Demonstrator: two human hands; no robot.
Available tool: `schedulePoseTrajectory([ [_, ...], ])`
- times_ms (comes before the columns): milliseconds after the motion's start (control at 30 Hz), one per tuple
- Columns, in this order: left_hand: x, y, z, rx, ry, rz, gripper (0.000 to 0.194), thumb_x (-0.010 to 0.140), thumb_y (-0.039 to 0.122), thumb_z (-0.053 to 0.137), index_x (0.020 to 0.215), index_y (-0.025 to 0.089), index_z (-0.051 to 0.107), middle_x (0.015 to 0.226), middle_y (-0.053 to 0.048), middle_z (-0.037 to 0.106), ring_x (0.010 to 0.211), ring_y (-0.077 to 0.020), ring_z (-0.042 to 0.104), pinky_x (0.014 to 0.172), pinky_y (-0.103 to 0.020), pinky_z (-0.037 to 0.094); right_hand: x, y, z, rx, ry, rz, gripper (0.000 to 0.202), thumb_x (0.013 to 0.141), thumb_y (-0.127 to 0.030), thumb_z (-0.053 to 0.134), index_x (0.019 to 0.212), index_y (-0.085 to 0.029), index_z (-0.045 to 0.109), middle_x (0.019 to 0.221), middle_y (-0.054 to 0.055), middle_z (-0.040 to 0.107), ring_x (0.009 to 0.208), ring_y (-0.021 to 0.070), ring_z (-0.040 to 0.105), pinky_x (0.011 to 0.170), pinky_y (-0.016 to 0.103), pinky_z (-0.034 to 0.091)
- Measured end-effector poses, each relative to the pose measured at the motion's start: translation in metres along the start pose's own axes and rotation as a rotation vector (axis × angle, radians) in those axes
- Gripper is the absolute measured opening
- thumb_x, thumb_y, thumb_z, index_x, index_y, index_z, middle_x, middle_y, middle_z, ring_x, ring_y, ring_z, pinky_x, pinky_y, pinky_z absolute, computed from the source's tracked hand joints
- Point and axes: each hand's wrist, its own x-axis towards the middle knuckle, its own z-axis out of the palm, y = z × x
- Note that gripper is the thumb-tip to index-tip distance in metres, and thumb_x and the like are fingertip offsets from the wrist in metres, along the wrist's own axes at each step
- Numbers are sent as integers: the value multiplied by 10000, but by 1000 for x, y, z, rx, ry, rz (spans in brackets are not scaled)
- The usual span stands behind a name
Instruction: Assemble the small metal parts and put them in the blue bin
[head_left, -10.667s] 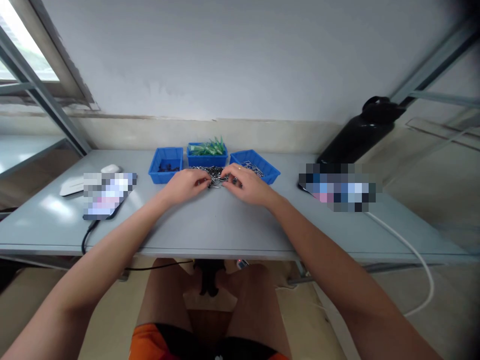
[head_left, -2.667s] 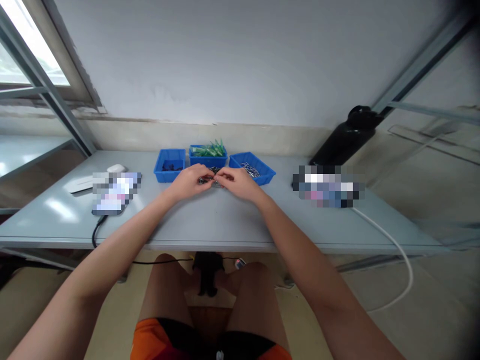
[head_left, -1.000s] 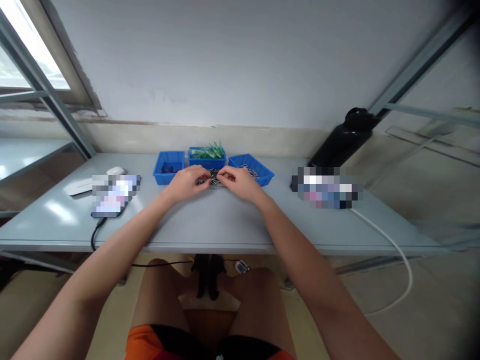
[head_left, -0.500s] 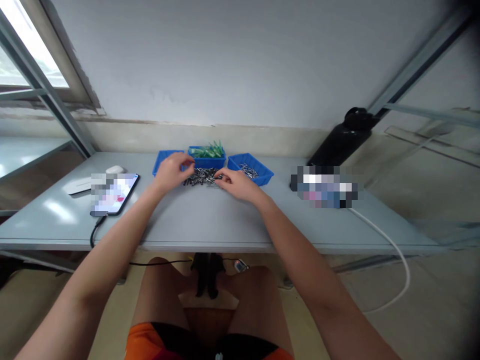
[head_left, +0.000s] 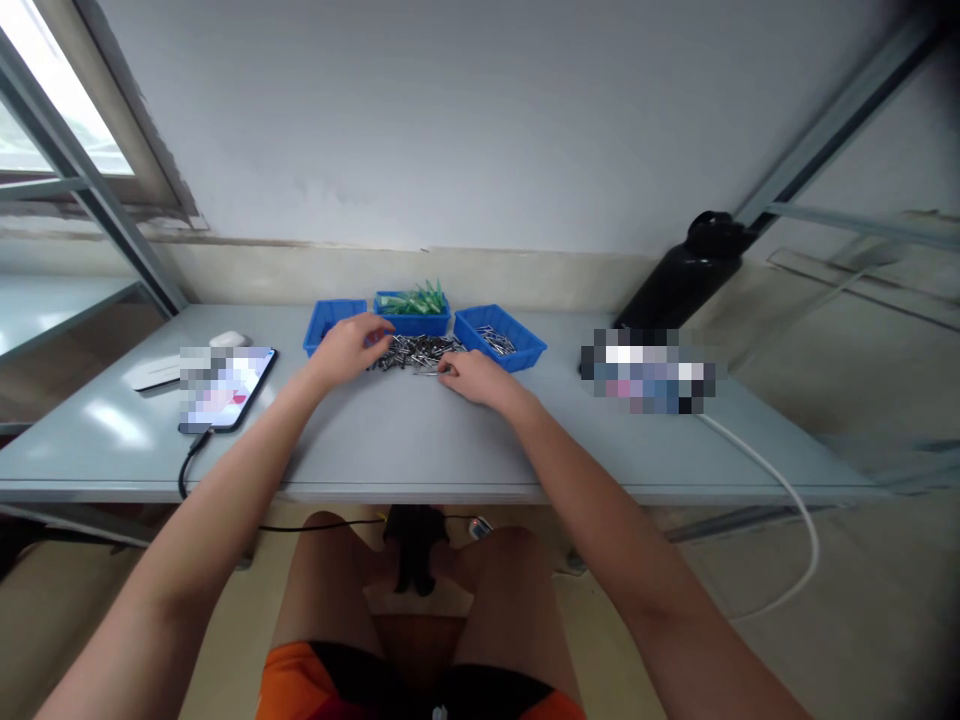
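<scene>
A pile of small metal pieces [head_left: 420, 350], dark and silvery like short screws or rivets, lies on the grey table between my hands. My left hand [head_left: 349, 350] is at the pile's left edge, thumb and index finger apart, with nothing visible between them. At the front right of the pile, my right hand [head_left: 476, 378] has its fingertips pinched at the end of a thin metal pin [head_left: 427, 374]. Behind the pile stand a blue bin with green pieces [head_left: 412, 303], a blue bin with silvery pins [head_left: 499, 340] and a third blue bin [head_left: 335, 312], partly behind my left hand.
To the left lie a phone [head_left: 240, 390] on a black cable, a white case [head_left: 228, 341] and a flat white object [head_left: 156, 373]. On the right are a black bottle [head_left: 679, 275] and a blurred-out device with a white cable [head_left: 780, 480]. A wall rises behind the table [head_left: 420, 450].
My right hand has moved slightly right and toward me, uncovering more of the pile. My left hand has barely shifted, its fingers still apart. The bins stay in place.
</scene>
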Motion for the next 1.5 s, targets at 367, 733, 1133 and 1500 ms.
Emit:
schedulePoseTrajectory([
  [367,-7,23,-11,-530,-933,-132,569,691,394,741,1217,213,619,1086,-66,704,910,-191,662,731,-255,507,1,-3,7,-116,15,97,228,904,-212,478,997,-201,685,997,95,723,964,221,638,755,267,423],
  [733,-2,14,10,-209,-89,-70,260,856,342,550,951,149,696,821,-38,705,720,-142,612,678,-252,451,0,-6,-4,226,178,-97,143,869,-217,526,903,-180,660,726,19,657,684,144,576,647,243,381],
  [1133,-4,18,18,-168,-153,67,271,915,319,484,888,168,707,817,-33,709,694,-133,601,645,-241,420,0,-3,-2,321,227,-188,146,866,-291,528,859,-185,628,635,-16,581,596,124,504,599,247,341],
  [1500,-2,16,14,-150,-44,58,213,880,319,572,886,163,716,797,-34,711,683,-126,596,639,-230,430,-2,-4,-7,318,237,-165,168,879,-309,513,874,-187,627,634,-10,583,589,125,483,591,249,321],
])
